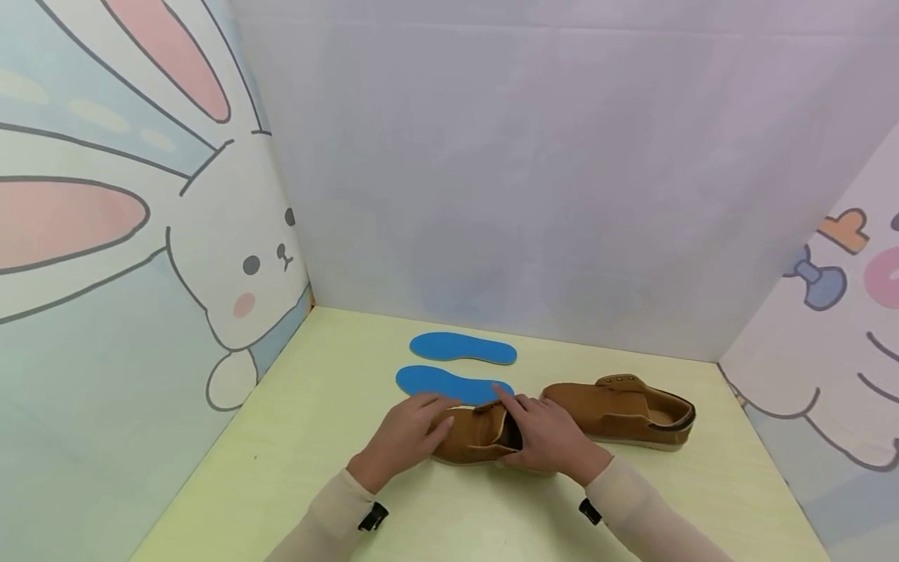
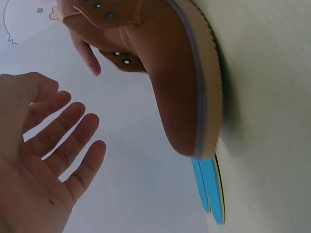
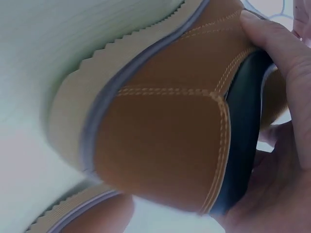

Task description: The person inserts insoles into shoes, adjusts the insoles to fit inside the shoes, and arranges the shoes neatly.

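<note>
A brown lace-up-style shoe (image 1: 460, 437) without laces stands sole down on the table, toe to the left. My right hand (image 1: 551, 437) grips it by the collar; in the right wrist view the thumb lies along the near side of the opening above the stitched heel (image 3: 160, 145). Beside the toe is my left hand (image 1: 407, 433). Seen from the left wrist, that hand (image 2: 53, 150) has its fingers spread and relaxed, apart from the shoe's upper (image 2: 170, 82). The dark inside of the shoe is mostly hidden.
Behind the shoe lie two blue insoles, a near one (image 1: 438, 381) and a far one (image 1: 463, 347). A matching brown shoe (image 1: 597, 410) stands to the right, toe left. A pale back wall (image 1: 506, 172) and rabbit-printed side panels (image 1: 232, 257) enclose the light yellow table (image 1: 281, 468).
</note>
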Demonstrator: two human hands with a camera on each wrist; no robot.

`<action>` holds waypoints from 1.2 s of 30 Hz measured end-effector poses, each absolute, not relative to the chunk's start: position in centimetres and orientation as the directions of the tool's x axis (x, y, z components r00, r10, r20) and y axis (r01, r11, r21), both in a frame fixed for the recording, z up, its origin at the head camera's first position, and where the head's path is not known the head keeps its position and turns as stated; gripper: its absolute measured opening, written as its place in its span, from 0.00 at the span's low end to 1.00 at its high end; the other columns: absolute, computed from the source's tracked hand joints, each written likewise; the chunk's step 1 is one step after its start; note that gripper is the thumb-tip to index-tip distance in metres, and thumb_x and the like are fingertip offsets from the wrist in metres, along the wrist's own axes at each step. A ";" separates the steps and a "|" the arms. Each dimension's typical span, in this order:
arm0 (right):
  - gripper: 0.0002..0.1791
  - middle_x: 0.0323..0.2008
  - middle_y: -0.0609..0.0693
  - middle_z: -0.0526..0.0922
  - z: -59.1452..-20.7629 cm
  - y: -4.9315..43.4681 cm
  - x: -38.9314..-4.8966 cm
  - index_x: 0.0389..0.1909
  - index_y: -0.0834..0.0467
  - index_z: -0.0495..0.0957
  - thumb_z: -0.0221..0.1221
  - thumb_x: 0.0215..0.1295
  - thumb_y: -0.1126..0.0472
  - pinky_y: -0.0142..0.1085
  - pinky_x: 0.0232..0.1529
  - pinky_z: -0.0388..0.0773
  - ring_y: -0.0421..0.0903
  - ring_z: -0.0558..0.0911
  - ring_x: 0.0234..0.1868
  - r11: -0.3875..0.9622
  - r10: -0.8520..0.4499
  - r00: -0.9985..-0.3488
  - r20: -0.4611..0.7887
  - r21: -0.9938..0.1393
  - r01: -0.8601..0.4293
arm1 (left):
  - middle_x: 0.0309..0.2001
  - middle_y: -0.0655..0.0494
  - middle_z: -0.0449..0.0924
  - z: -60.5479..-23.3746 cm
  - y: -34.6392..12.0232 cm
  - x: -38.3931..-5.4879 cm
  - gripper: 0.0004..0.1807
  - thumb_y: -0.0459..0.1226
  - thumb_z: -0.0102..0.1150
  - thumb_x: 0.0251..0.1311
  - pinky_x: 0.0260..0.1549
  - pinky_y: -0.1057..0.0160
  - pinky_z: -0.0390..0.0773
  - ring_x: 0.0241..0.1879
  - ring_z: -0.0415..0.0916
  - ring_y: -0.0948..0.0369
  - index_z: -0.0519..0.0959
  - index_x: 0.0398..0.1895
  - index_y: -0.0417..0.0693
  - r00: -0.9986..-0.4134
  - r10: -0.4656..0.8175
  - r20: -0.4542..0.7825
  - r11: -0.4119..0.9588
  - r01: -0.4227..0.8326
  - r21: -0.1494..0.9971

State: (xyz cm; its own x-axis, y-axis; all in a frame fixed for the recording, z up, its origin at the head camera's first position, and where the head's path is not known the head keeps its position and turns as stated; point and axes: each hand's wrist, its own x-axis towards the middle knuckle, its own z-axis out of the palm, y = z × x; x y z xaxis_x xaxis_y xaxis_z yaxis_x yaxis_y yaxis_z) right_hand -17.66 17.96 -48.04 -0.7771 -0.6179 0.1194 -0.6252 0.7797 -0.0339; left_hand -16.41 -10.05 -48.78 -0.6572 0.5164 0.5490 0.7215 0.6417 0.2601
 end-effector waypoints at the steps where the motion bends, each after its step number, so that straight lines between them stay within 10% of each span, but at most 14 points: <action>1: 0.67 0.52 0.55 0.82 -48.2 18.2 -17.5 0.81 0.55 0.53 0.73 0.45 0.29 0.53 0.50 0.78 0.53 0.83 0.47 0.788 -0.605 -0.787 0.122 -0.044 -0.614 | 0.46 0.59 0.84 -48.6 -9.3 -16.4 0.13 0.39 0.66 0.67 0.40 0.63 0.83 0.45 0.81 0.63 0.85 0.53 0.50 -0.681 0.499 0.536 0.647 0.704 0.292; 12: 0.64 0.54 0.57 0.80 -50.2 20.0 -16.3 0.80 0.55 0.57 0.76 0.46 0.33 0.56 0.48 0.79 0.54 0.83 0.38 0.834 -0.520 -0.850 0.084 -0.166 -0.527 | 0.12 0.66 0.64 -47.3 -3.2 -16.7 0.36 0.64 0.49 0.71 0.08 0.67 0.58 0.11 0.60 0.68 0.70 0.70 0.52 -0.886 0.432 0.167 0.797 0.462 0.388; 22: 0.62 0.51 0.56 0.80 -50.0 20.7 -16.7 0.79 0.56 0.59 0.76 0.47 0.35 0.54 0.45 0.79 0.47 0.78 0.29 0.813 -0.553 -0.823 0.131 -0.132 -0.567 | 0.10 0.64 0.62 -45.9 -2.8 -17.2 0.31 0.41 0.53 0.65 0.08 0.67 0.50 0.07 0.54 0.65 0.66 0.73 0.52 -0.908 0.393 0.144 0.807 0.416 0.419; 36: 0.60 0.61 0.61 0.77 -49.6 21.4 -16.7 0.79 0.55 0.57 0.75 0.51 0.36 0.58 0.52 0.77 0.53 0.84 0.38 0.818 -0.537 -0.840 0.076 -0.196 -0.541 | 0.08 0.66 0.51 -47.5 -5.8 -17.0 0.27 0.34 0.52 0.65 0.09 0.69 0.42 0.08 0.41 0.67 0.70 0.70 0.53 -0.921 0.339 0.191 0.853 0.387 0.351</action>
State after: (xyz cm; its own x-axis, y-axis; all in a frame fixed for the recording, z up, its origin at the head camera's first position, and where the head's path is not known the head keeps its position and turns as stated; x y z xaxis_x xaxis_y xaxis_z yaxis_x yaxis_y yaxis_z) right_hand -16.73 21.37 -49.65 -0.8402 -0.5370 0.0757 -0.5406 0.8181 -0.1961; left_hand -17.03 -5.78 -47.49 -0.9212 0.3390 0.1910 0.3866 0.8529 0.3509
